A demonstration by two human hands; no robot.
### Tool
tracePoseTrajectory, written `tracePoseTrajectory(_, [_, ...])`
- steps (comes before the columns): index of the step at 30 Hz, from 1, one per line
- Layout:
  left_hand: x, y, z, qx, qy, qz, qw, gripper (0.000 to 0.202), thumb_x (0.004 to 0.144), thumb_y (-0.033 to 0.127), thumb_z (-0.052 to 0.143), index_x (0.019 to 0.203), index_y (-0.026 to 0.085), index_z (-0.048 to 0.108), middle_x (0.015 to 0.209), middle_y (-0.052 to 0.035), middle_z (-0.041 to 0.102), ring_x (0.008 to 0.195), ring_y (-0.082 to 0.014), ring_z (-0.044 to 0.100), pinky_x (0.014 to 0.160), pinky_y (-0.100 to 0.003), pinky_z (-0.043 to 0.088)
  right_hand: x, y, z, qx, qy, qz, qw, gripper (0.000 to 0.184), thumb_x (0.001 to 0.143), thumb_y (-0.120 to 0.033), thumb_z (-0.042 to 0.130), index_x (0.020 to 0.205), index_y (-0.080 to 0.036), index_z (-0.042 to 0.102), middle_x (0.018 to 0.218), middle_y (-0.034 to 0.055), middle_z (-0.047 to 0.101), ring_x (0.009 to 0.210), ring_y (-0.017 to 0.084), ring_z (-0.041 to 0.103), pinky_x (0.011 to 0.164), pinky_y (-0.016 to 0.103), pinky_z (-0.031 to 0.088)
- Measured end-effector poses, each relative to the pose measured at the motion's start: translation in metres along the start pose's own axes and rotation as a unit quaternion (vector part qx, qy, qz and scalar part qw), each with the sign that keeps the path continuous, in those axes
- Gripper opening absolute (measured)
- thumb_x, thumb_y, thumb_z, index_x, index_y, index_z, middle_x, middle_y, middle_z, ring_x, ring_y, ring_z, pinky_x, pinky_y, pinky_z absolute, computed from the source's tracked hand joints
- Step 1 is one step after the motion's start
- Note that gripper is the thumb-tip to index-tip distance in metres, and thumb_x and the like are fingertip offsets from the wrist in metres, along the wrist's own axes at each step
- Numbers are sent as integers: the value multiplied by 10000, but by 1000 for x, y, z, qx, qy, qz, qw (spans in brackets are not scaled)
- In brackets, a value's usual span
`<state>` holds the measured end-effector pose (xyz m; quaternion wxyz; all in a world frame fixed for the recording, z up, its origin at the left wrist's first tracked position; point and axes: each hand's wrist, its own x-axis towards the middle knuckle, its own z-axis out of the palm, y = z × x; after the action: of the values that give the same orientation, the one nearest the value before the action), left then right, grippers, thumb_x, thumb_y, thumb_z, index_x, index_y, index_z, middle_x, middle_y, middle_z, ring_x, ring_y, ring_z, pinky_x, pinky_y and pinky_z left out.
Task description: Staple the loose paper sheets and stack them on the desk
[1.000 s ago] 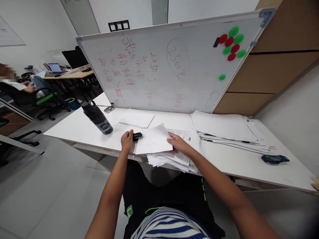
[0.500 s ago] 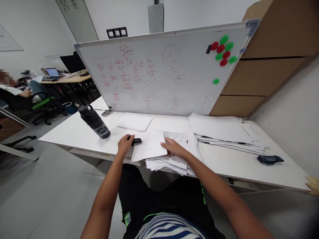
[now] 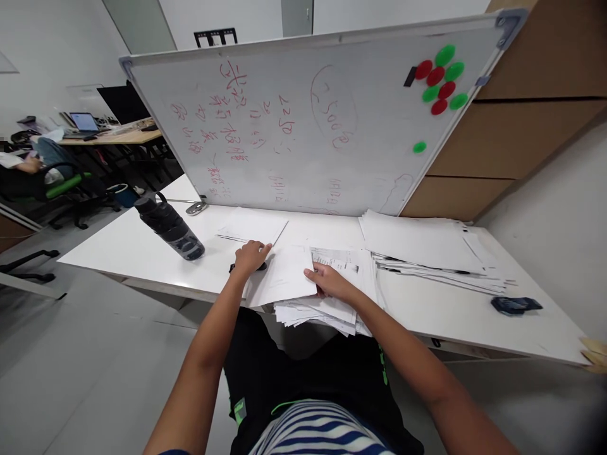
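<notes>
My right hand pinches the right edge of some white paper sheets, thumb on top. The sheets lie angled over the table's front edge. Beneath and beside them is a pile of loose papers, some printed. My left hand is open, its fingers reaching toward the far-left edge of the held sheets. Under that hand lies a small black object, which looks like a stapler; the hand hides its middle. Just beyond is a thin white paper stack.
A dark water bottle and a computer mouse are at the left. A whiteboard leans behind the table. At the right are a large paper stack and a dark packet. A seated person is far left.
My left hand has left the black object's near end and moved forward and right over it, its fingers now stretched out. My right hand keeps its hold on the sheets. The view has shifted slightly.
</notes>
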<state>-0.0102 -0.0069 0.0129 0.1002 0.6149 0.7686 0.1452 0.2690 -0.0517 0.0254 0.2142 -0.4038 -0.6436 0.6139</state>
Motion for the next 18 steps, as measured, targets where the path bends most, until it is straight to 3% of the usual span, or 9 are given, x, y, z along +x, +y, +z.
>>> tracePoseTrajectory(6, [2, -5, 9, -1, -6, 9, 1000, 552, 895, 653, 383, 1065, 223, 684, 1190, -135, 651, 1110, -329, 574, 848, -407, 456, -4, -3, -1, 5, -4, 3, 1000, 479, 914, -562, 544, 1203, -183, 595, 644, -22, 576, 519, 119, 545, 504, 246, 437])
tracePoseTrajectory(11, [4, -2, 12, 14, -19, 20, 1000, 511, 906, 633, 392, 993, 226, 689, 1232, -123, 622, 1093, -321, 569, 851, -421, 462, -6, -2, -4, 5, -18, 12, 1000, 541, 921, -560, 538, 1322, -198, 556, 733, 5, 617, 565, 125, 564, 531, 264, 477])
tracePoseTrajectory(18, [2, 5, 21, 55, 0, 24, 998, 391, 925, 540, 436, 1036, 232, 648, 1239, -123, 588, 1152, -323, 513, 917, -457, 428, -6, 6, -6, 16, -23, -4, 1000, 497, 930, -523, 550, 1311, -206, 578, 762, 16, 644, 577, 122, 561, 522, 261, 487])
